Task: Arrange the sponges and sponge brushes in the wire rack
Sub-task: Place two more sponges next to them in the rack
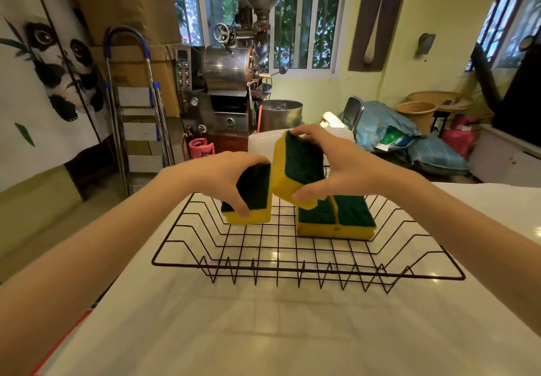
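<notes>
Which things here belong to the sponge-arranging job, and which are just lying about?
Job: wire rack; two sponges standing in it; sponge in left hand; sponge in right hand.
Lying about: stepladder; metal machine; woven basket; blue bags.

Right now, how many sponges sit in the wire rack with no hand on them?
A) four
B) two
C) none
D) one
B: two sponges stand side by side at the rack's far right, untouched, while the left hand and right hand each hold another sponge.
</notes>
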A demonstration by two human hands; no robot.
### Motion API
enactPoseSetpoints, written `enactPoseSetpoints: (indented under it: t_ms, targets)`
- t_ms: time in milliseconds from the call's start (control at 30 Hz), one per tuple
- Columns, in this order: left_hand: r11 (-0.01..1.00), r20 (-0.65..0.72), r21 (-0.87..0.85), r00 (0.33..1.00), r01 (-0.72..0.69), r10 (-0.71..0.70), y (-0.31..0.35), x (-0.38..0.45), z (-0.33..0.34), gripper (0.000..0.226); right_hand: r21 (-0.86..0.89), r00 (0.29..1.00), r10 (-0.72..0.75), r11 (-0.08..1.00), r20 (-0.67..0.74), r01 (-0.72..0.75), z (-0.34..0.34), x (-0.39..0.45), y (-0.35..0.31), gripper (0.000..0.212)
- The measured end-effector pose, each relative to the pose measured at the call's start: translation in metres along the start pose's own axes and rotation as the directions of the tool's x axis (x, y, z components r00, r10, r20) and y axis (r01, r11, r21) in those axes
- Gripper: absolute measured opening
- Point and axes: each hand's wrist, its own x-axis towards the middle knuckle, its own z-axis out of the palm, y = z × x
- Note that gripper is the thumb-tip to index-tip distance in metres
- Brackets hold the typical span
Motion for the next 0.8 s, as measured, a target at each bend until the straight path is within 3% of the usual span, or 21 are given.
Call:
enactPoseSetpoints:
  t_ms: [233,533,800]
  targets:
    - [0.998,0.095,-0.010,0.993,0.067,-0.066,-0.037,0.029,0.029,0.091,-0.038,0.998,0.035,0.999,0.061,-0.032,0.034,0.037,0.032,0.089]
    - [0.994,0.176,0.055,0.979,0.096,-0.104,-0.051,0.041,0.041,0.088,-0.209,0.968,0.148,0.972,0.201,-0.105,0.062,0.058,0.051,0.088]
    - [0.995,0.183,0.016,0.978,0.098,-0.099,-0.055,0.043,0.043,0.085,-0.342,0.939,0.203,0.934,0.276,-0.101,0.067,0.062,0.054,0.082]
